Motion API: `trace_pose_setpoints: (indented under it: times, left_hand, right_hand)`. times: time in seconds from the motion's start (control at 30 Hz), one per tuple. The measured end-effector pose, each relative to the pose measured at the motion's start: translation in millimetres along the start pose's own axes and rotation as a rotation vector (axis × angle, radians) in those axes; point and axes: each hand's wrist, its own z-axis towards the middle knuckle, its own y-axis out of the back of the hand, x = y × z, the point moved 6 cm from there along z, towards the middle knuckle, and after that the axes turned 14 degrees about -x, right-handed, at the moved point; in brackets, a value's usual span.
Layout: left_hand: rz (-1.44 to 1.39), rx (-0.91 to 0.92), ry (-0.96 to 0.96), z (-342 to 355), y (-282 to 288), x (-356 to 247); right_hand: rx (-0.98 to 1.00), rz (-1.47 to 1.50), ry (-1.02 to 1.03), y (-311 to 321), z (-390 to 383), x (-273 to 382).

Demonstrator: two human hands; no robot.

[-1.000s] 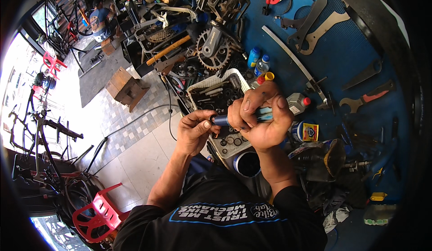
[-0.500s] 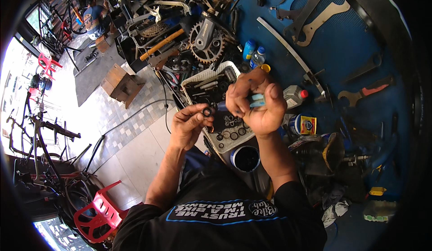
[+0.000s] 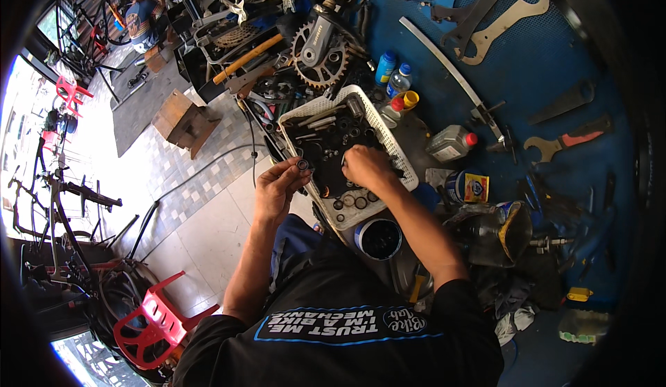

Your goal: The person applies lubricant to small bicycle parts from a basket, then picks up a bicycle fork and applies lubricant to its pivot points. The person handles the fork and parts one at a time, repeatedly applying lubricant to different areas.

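My left hand pinches a small dark ring-shaped bearing between thumb and fingertips, just over the left edge of a white plastic basket. Inside that basket, my right hand reaches down with curled fingers among small metal parts; its fingertips are hidden, so what they hold or touch does not show. Several loose rings lie at the near end of the basket. Bolts and dark greasy parts fill its far end.
An open tub of dark grease stands near the basket. Bottles, including a grey one with a red cap, are to the right. A crankset lies beyond. Wrenches hang on the blue board. A person sits far left.
My right hand has dropped from raised and spread above the basket down into it. My left hand, still pinching the bearing, has shifted slightly left and turned it a little.
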Motion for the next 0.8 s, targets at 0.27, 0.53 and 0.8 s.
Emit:
trace_pose_setpoints:
  times: [0.27,0.53,0.8]
  left_hand:
    - [0.003,0.018,-0.015,1,-14,0]
    - [0.039,0.017,-0.001,2,-18,4]
    - [0.045,0.035,0.011,10,-18,14]
  right_hand:
    - [-0.022,-0.073,-0.007,-38,4,-8]
    - [0.006,0.416,-0.186,5,26,-44]
    - [0.032,0.509,-0.088,-1,29,-28]
